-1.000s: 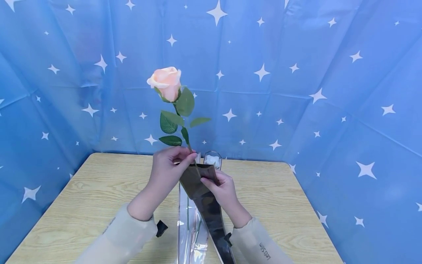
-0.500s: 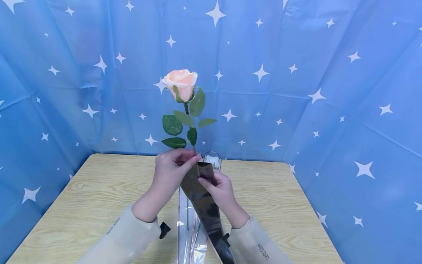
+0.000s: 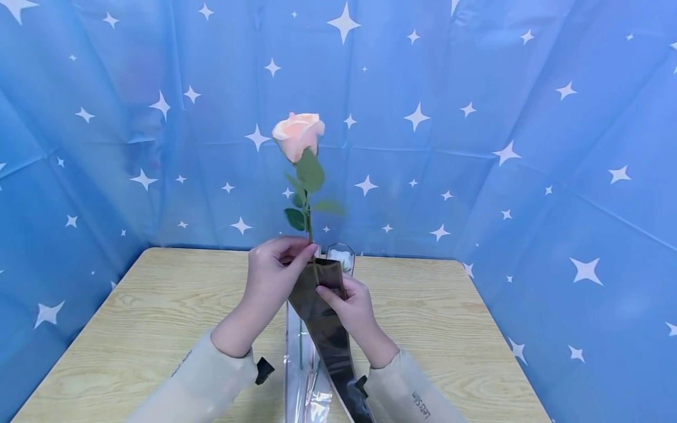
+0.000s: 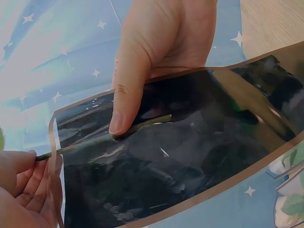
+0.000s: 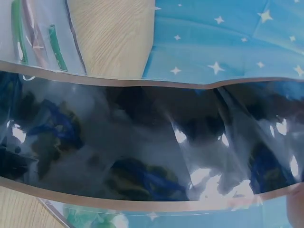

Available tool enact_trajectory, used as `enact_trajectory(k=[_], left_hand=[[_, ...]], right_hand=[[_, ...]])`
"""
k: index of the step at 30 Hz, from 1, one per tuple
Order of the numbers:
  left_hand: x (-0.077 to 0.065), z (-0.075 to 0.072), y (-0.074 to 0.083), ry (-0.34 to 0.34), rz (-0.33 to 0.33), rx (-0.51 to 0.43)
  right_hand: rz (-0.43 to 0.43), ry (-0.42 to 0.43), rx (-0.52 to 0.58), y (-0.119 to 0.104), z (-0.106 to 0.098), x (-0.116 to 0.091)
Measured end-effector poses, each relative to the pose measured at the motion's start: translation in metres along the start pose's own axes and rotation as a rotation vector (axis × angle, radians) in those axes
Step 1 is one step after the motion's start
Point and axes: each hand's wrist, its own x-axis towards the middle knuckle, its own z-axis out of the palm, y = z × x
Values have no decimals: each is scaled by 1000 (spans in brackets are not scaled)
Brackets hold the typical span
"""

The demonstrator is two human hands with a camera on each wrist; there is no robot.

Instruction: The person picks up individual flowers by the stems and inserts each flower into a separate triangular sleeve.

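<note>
A pale pink rose (image 3: 298, 136) with green leaves stands upright above the table. My left hand (image 3: 272, 270) pinches its stem (image 3: 310, 232) between thumb and fingers. At the top edge of a long black flower sleeve (image 3: 332, 338), my right hand (image 3: 357, 302) grips the side, thumb on the front. The left wrist view shows the lower stem (image 4: 154, 122) inside the sleeve, visible through its glossy front, with its cut end a short way past the right thumb (image 4: 126, 107). In the right wrist view the sleeve (image 5: 118, 137) spans the frame, and only a fingertip shows at the edge.
Behind the black sleeve, clear wrapped flowers (image 3: 296, 376) lie along the wooden table (image 3: 439, 329), a white bloom (image 3: 341, 257) at their far end. A blue star-patterned curtain (image 3: 476, 117) surrounds the table's back and sides.
The rose has swung from a left lean to nearly upright and turned, its bloom moving right. The left hand has shifted slightly right; the right hand keeps its grip on the sleeve.
</note>
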Motion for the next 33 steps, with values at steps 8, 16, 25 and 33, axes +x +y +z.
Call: enact_trajectory(k=[8,16,25,33], left_hand=[[-1,-2,0,-38,28,37],[0,-2,3,-3,-31,-10],[0,-3,3,38,1,31],[-1,-6,3,0,-8,42]], right_hand=[[37,24,-1,-15,2,1],[83,37,12,-14,3,1],[70,31,33,2,3,0],[62,32,22,1,5,1]])
